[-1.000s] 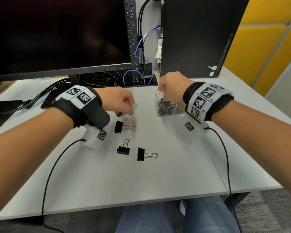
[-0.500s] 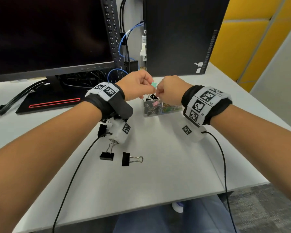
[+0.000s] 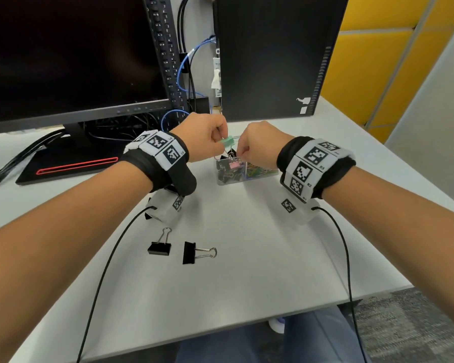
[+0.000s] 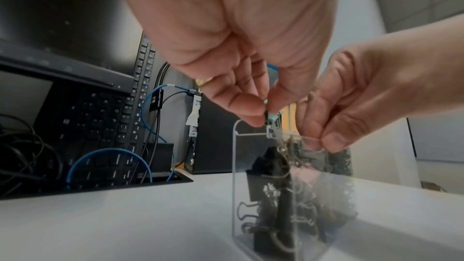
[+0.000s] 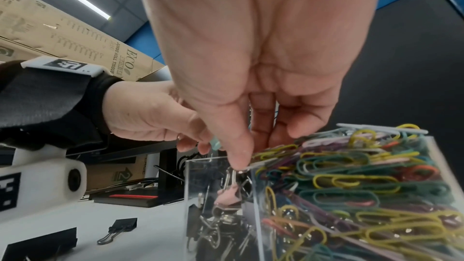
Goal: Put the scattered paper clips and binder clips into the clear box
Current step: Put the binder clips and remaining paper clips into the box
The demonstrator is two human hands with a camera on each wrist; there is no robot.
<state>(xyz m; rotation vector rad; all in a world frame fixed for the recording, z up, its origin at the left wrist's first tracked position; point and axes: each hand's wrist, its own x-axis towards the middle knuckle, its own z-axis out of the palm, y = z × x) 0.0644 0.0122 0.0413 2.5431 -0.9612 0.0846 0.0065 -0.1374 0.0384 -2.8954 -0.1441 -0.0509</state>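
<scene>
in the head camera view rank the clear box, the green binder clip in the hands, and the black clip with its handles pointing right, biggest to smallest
1. clear box
2. black clip, though it lies nearer the camera
3. green binder clip, partly hidden by the left hand

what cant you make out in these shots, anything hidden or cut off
- A black clip is mostly hidden under the left wrist camera in the head view.
- What the right hand pinches: head view hides it; in the left wrist view it is a thin blurred wire.
- Green binder clip: only a sliver shows between the left hand's fingers in both wrist views.
</scene>
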